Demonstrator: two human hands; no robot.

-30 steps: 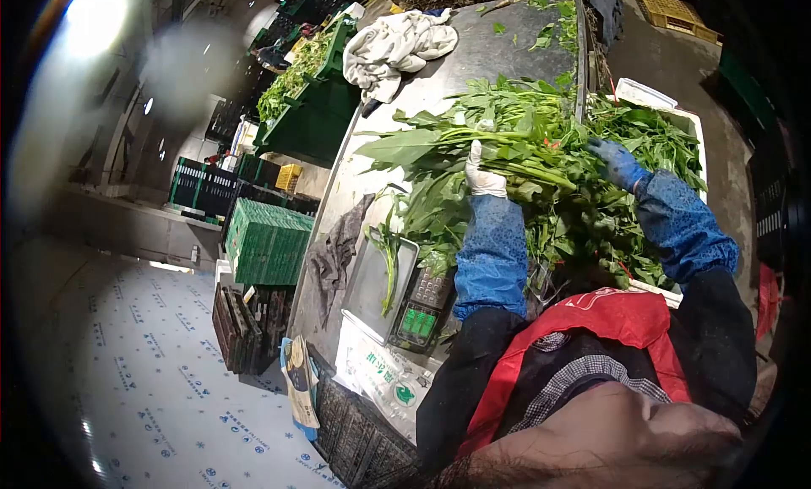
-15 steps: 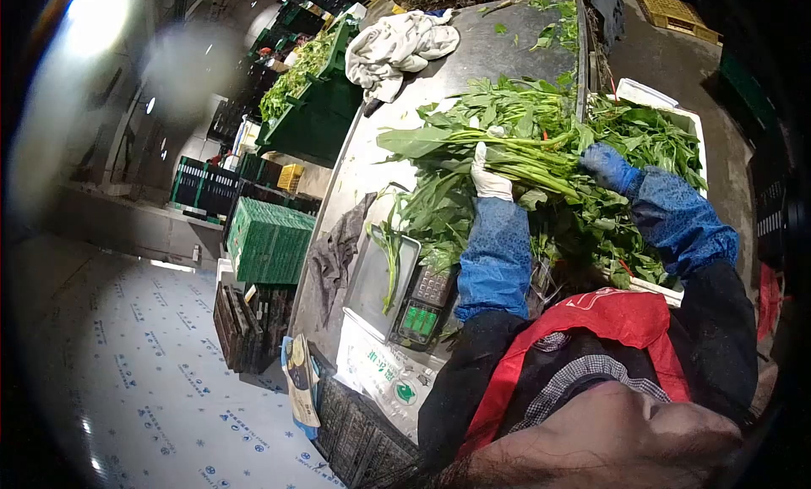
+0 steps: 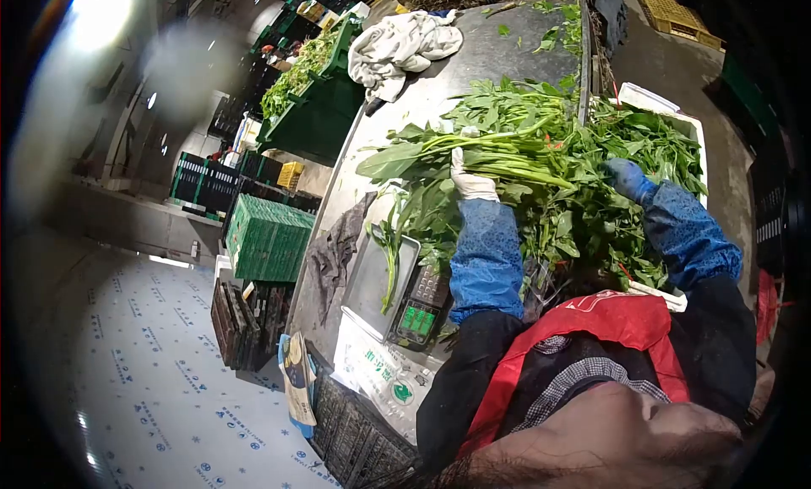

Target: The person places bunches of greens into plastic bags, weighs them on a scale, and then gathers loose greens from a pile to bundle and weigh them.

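Note:
My left hand (image 3: pixel 475 185), in a white glove, is closed around a bunch of leafy greens (image 3: pixel 515 163); its long stems point right and its big leaves point left. Over at the heap of loose greens (image 3: pixel 655 147) in a white box (image 3: pixel 702 142) is my right hand (image 3: pixel 632 183) in a blue glove. Its fingertips are partly lost among the leaves, so their grip does not show. More greens (image 3: pixel 507 109) lie on the metal table (image 3: pixel 507 54) behind the bunch. A few stems (image 3: pixel 391 265) rest on a scale's tray (image 3: pixel 361 278), beside its lit display (image 3: pixel 418 320).
A whitish cloth (image 3: pixel 404 51) lies at the table's far left, and a dark rag (image 3: pixel 334 261) along its left edge. Beyond that edge stand a green bin (image 3: pixel 312 121) of greens and stacked green crates (image 3: pixel 269 240). A black crate (image 3: pixel 359 426) and printed white bag (image 3: pixel 384 366) are near.
My left hand has moved slightly left and down with the bunch of greens. My right hand has shifted right and a little down, away from the stem ends, to the heap in the box.

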